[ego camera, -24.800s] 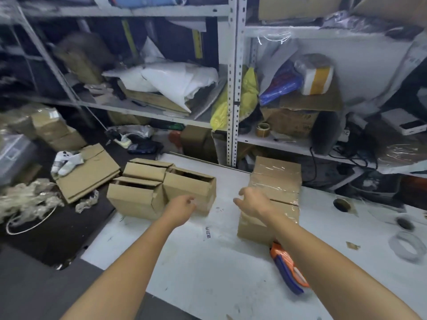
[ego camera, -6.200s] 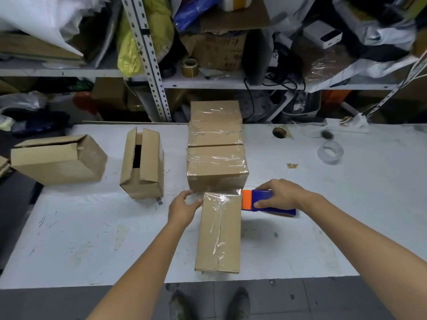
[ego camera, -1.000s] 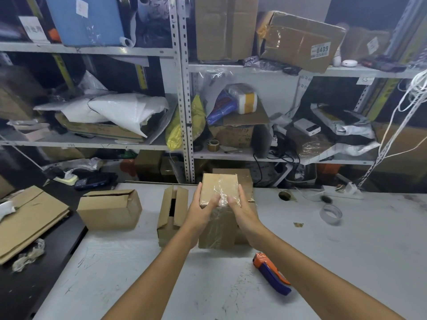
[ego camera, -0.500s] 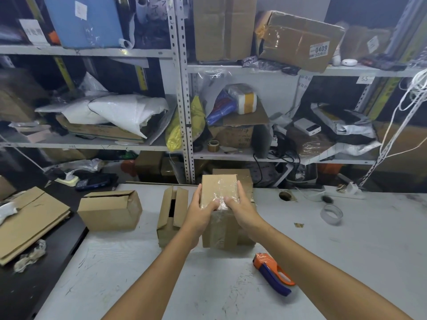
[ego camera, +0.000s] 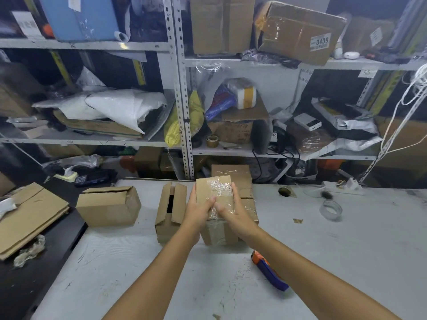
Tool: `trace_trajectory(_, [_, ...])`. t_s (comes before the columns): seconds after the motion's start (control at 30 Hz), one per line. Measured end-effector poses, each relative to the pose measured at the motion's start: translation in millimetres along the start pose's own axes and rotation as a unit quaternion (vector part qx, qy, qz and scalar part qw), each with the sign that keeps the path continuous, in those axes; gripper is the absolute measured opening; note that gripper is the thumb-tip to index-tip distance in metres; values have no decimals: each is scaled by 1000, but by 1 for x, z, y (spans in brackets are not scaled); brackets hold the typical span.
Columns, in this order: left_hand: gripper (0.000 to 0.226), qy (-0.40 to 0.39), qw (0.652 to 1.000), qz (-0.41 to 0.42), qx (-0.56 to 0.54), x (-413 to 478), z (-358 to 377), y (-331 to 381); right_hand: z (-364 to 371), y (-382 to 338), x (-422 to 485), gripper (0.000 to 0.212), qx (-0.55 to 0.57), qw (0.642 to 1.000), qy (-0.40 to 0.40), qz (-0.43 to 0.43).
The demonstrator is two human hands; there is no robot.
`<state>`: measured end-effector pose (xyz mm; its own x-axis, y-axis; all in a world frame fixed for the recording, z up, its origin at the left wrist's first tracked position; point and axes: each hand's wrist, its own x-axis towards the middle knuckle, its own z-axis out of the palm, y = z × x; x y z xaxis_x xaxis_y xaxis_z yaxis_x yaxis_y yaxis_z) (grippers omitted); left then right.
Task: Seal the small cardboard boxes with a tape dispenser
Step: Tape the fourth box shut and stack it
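A small taped cardboard box (ego camera: 213,188) stands on end on the white table (ego camera: 323,250), in front of a row of taped boxes (ego camera: 240,179). My left hand (ego camera: 198,210) grips its left side, thumb across the taped face. My right hand (ego camera: 231,210) holds its right side, fingers over the far edge and thumb on the tape. The orange and blue tape dispenser (ego camera: 269,270) lies on the table by my right forearm. An untaped box (ego camera: 169,211) with parted flaps stands just left. Another open box (ego camera: 108,205) lies on its side further left.
Flattened cardboard (ego camera: 27,215) lies on the dark surface at the left. A clear tape roll (ego camera: 330,210) and an empty tape core (ego camera: 284,192) sit on the table's right back. Cluttered metal shelving (ego camera: 182,100) rises right behind the table.
The box stays gripped between both hands and has settled slightly lower. My thumbs have slid down its taped front face. The dispenser lies where it was.
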<state>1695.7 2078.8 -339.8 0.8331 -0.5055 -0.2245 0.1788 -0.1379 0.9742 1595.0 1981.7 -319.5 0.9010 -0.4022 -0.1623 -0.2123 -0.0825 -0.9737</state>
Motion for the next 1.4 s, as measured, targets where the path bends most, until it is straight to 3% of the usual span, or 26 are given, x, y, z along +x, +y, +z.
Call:
trace_trajectory(0.17, [62,-25,1000,-12,-10,-2,-5,-6,0,10,4,78,24,999,19,19])
trace_trajectory(0.27, [73,-52,999,-14,8,-8,-6,-9,-5,7,9,77,59,996,50,53])
trace_trajectory(0.6, [59,-28,999,-5,25,-7,-4,-7,0,11,3,79,68,995,42,64])
trace_trajectory(0.83, [86,-81,993,-11,81,-11,-6,1,-16,6,12,73,73,992,64,85])
trace_trajectory(0.97, [81,-91,990,35,100,-18,-8,3,-23,-2,9,64,93,990,49,93])
trace_trajectory(1.03, [76,-80,990,58,98,-17,-8,5,-22,-3,6,55,72,993,39,82])
trace_trajectory(1.13, [80,-73,988,87,104,-17,-11,14,-21,-9,6,76,-24,997,44,66])
trace_trajectory(1.27, [84,-74,984,87,136,-18,-17,26,-25,-12,9,64,-243,960,59,-128])
trace_trajectory(1.4, [56,-70,983,52,160,-25,-20,35,-26,-8,8,53,-260,955,6,-139])
